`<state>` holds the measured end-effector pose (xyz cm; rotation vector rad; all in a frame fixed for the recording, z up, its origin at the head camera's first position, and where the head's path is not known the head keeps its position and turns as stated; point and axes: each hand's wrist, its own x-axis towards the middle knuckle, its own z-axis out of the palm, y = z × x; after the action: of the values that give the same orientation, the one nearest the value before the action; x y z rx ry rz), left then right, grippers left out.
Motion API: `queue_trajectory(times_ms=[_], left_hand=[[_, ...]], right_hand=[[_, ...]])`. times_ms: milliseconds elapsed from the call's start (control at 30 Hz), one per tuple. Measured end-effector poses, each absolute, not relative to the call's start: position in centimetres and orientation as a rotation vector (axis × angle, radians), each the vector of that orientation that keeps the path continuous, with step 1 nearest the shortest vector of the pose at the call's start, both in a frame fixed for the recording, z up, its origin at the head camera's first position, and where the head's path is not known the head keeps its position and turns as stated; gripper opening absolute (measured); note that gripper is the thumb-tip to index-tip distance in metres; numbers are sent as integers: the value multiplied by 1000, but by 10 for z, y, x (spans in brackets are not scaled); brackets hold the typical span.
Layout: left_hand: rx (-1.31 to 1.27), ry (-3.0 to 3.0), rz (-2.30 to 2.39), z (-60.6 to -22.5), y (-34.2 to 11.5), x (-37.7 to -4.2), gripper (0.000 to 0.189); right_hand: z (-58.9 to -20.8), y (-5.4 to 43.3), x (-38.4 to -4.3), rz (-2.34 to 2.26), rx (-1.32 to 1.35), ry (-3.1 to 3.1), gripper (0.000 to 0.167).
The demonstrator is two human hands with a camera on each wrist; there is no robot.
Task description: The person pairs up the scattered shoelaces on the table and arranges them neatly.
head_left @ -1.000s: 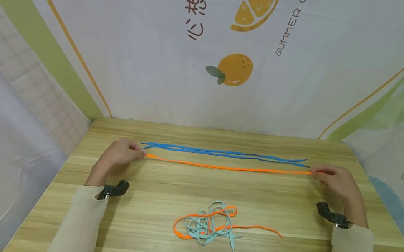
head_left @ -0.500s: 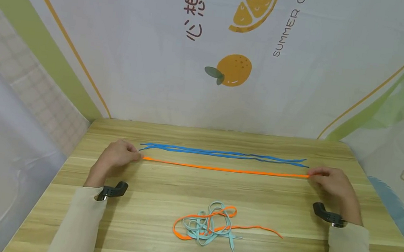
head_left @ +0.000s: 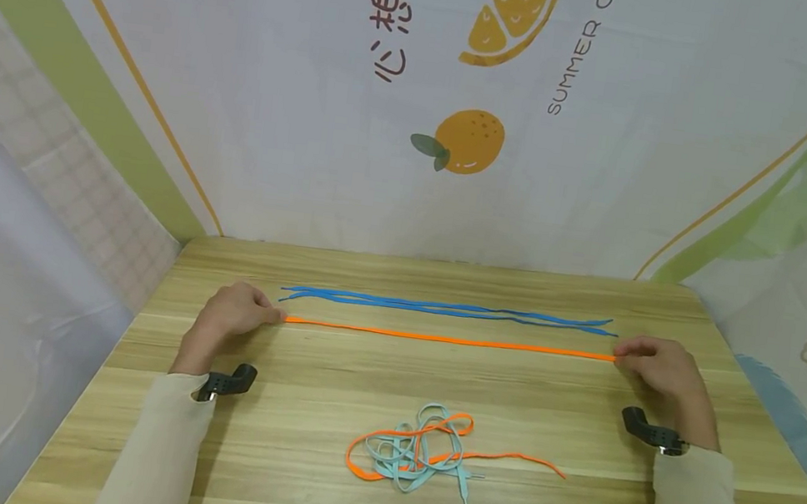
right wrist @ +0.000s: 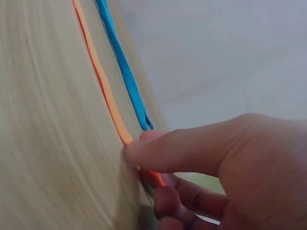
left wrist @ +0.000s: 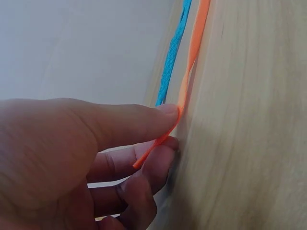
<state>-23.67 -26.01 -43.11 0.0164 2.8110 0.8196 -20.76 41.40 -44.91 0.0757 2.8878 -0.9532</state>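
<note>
While the blue laces already lie lengthwise side by side in the middle of the frame, the work looks about half done. Just below them, an orange lace runs nearly straight across the wooden table, parallel to the blue pair and apart from it. It seems close to placed, though neither end has been let go.

The left hand, left of centre, pinches one end between thumb and fingers; the left wrist view shows the tip poking out past the pinch. The right hand, right of centre, has its thumb pressed to the other end, and a short orange tail shows among its fingers in the right wrist view. Neither hand is spread wide.

What appears left over is the loose tangle at lower centre, where a second orange lace loops through a pale green lace. How many pale laces are in there cannot be told.

Compared with a second ago, the stretched orange lace sits slightly lower in the frame and runs more level. The right hand is a little lower and nearer the centre, and the orange length seen beyond its fingertips no longer shows. The blue pair and the tangle look unchanged.
</note>
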Motion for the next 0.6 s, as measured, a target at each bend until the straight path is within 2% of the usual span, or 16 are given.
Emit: queue_trajectory(times_ms=[267,367,600], left_hand=[[12,2831,844,-485,-295,-271,39],[-12,2829,823,-489,-300,-274,39],[-36,2786,852,-447,-284,-248,38]], right_hand=[[-449,418,-208,-939,70,2893,28],[-450,419,-208,-929,71,2896,28],[-452,420,-208,-957,101,2872,29]])
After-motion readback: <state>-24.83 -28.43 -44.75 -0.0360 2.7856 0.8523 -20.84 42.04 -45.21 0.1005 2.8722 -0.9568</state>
